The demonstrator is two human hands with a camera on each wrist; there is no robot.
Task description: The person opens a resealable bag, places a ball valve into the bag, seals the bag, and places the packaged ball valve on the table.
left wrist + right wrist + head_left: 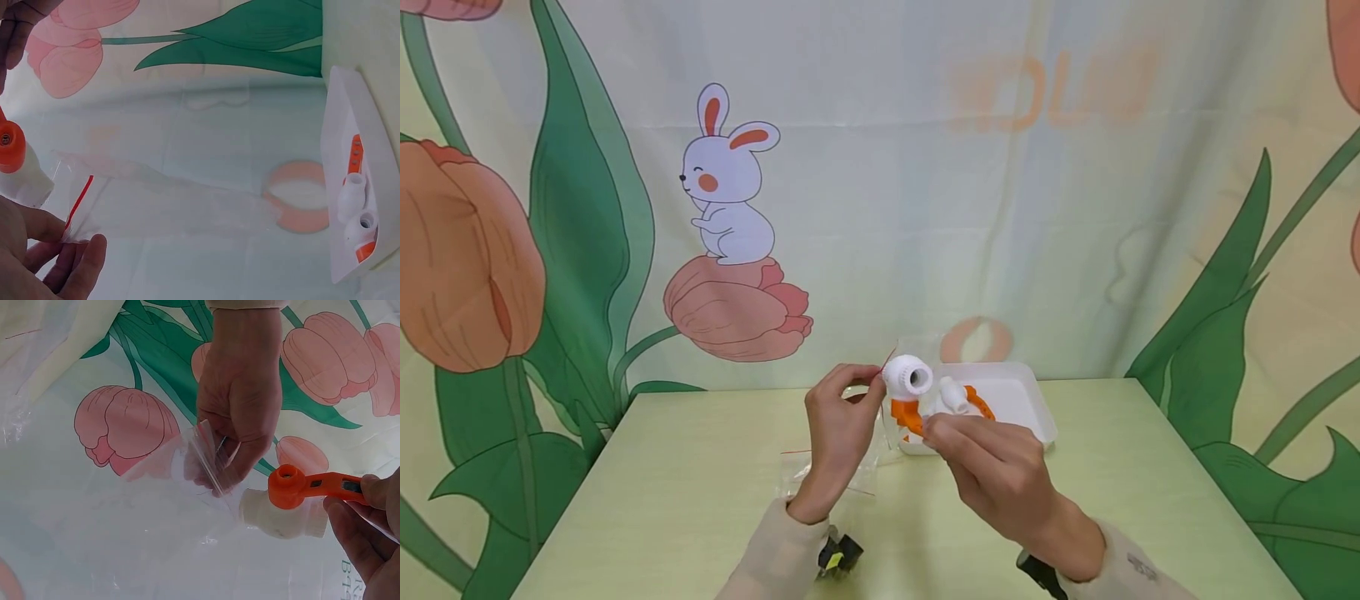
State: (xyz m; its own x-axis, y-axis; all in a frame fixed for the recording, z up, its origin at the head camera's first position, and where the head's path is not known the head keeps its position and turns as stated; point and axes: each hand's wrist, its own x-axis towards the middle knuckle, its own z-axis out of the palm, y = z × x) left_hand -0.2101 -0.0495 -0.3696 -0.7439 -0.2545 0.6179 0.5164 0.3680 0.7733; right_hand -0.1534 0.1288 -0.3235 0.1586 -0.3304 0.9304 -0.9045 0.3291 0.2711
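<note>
My right hand (1000,471) pinches a white plastic ball valve (904,377) by its orange lever handle (334,483). Raised beside it, my left hand (842,425) grips the top edge of a clear zip bag (162,200) with a red strip. In the left wrist view the bag hangs stretched out from the fingers, with nothing visible inside. From the right wrist view, one end of the valve lies right at the bag's mouth, overlapping the film. Both hands are held above the table, in front of the tray.
A white tray (1033,400) stands at the back of the pale table (685,467), holding white valves (354,194) with orange handles. Clear bags (827,479) with red strips lie left of it. Behind hangs a printed curtain (880,208).
</note>
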